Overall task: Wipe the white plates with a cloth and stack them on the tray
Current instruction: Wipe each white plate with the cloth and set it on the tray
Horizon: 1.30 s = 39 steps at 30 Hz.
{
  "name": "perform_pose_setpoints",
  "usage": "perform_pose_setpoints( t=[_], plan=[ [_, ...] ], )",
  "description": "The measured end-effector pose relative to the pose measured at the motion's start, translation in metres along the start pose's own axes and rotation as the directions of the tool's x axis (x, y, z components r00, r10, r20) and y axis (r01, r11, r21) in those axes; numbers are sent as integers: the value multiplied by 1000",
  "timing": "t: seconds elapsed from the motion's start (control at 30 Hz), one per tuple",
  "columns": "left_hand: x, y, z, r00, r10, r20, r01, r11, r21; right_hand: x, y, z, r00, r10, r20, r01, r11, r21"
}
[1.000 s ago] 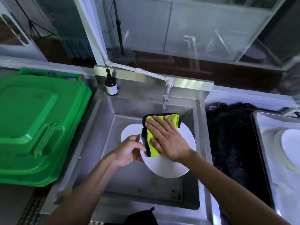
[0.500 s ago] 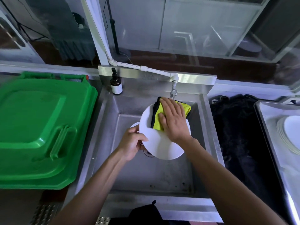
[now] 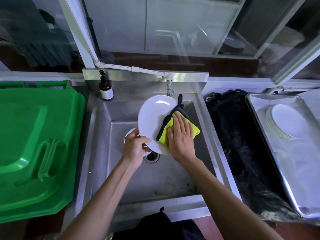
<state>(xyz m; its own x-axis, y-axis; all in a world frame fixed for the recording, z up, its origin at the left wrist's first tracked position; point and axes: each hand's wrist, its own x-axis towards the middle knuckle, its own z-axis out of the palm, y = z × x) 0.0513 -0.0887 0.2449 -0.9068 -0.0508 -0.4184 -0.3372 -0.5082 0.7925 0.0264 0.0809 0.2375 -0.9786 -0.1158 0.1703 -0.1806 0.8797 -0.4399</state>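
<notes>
While hands wipe, green lid (image 3: pixel 34 144) left, soap bottle (image 3: pixel 105 89) behind

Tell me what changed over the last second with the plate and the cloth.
The right hand slid the yellow cloth from the plate's middle to its right edge, baring most of its face. The left hand still grips the lower left rim. The stack on the tray is unchanged.
</notes>
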Motion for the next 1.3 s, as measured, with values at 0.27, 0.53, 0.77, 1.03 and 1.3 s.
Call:
perform_pose_setpoints(
  t=[0.27, 0.53, 0.77, 1.03, 1.3],
  plan=[
    [-3, 4, 0, 999, -19, -45, 18, 1000, -22, -29, -35, 11, 994, -111, 13, 110, 993, 43],
    [-2, 7, -11, 997, -44, -61, 39, 996, -77, -52, -23, 18, 986, -158, 44, 158, 987, 7],
    [2, 1, -17, 999, -35, -9, 35, 999, -27, -37, 3, 7, 998, -27, 59, 30, 999, -43],
    [3, 5, -20, 987, -101, 125, 88, 991, 104, -2, 20, -14, 998, -51, 44, 55, 994, -90],
    [8, 9, -25, 937, -180, 298, 124, 972, 199, 13, 17, -24, 938, -321, 131, 335, 936, -108]
  ],
)
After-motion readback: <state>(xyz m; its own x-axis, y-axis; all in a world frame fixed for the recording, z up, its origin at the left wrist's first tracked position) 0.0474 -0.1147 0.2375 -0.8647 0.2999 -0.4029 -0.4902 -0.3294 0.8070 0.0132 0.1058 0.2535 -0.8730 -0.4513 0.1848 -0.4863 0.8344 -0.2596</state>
